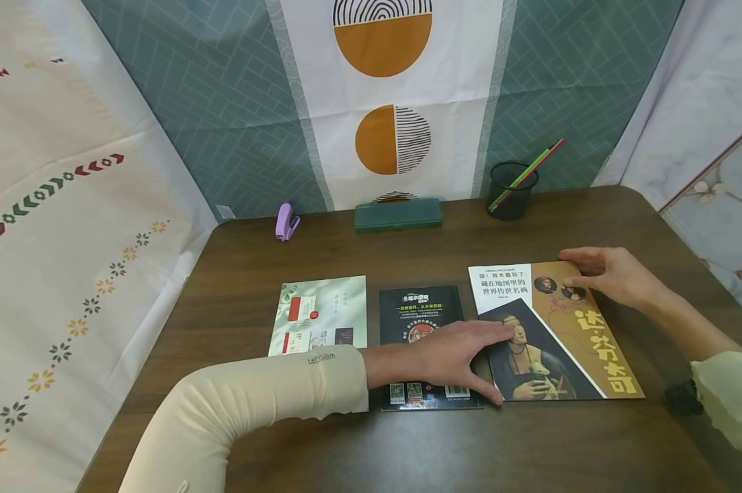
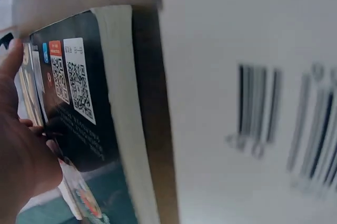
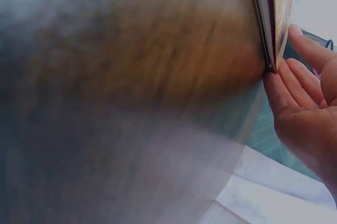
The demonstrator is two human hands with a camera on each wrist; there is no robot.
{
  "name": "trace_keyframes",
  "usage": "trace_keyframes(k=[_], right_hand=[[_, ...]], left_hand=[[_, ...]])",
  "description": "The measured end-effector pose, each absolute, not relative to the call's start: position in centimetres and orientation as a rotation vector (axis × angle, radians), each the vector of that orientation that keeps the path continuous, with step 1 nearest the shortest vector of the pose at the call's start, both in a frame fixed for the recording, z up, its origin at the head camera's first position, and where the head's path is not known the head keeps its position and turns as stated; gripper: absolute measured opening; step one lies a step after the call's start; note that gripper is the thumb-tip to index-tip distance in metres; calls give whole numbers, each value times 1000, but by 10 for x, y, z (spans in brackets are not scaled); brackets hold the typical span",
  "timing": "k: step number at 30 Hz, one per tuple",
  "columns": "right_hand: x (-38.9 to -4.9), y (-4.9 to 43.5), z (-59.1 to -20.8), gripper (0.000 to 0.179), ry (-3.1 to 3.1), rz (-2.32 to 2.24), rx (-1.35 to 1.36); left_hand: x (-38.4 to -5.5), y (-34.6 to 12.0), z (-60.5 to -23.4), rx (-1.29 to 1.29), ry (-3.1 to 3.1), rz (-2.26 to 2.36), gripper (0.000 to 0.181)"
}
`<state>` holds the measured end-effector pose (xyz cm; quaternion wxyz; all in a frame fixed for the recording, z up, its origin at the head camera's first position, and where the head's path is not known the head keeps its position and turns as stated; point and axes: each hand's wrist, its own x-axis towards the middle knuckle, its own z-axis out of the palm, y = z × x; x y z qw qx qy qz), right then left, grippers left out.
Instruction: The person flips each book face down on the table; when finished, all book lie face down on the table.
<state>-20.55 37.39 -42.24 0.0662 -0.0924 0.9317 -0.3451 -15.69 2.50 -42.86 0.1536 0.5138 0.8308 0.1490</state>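
Observation:
A large book (image 1: 568, 342) with a painted portrait and an ochre panel lies at the right of the table. My right hand (image 1: 620, 277) grips its upper right corner, thumb on the cover and fingertips at the edge; the right wrist view shows these fingers (image 3: 284, 92) against the book's edge. Across a black book (image 1: 420, 308) reaches my left hand (image 1: 451, 356), fingers extended onto the portrait book's left side, thumb by its lower left corner. The black book's QR codes show close up in the left wrist view. Hand and forearm hide part of that book.
Left of the black book lies a pale green book (image 1: 324, 308), its lower part behind my sleeve (image 1: 278, 390). Along the back edge stand a purple stapler (image 1: 286, 222), a dark green case (image 1: 398, 215) and a black mesh pen cup (image 1: 511, 198) holding pencils.

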Motion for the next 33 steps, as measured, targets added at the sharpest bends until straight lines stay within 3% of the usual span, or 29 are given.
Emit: trace_keyframes(k=[5,21,33], right_hand=[[-204,375,-425,62,2818,-1008,-269],[-202,374,-427,61,2863,-911,-347],[-201,376,-428,61,2871,-900,-370]], left_hand=[[-150,29,-426,1519,2432,163,113],[-147,33,-425,1581,2526,139,97],[-143,27,-424,1875,2514,177,68]])
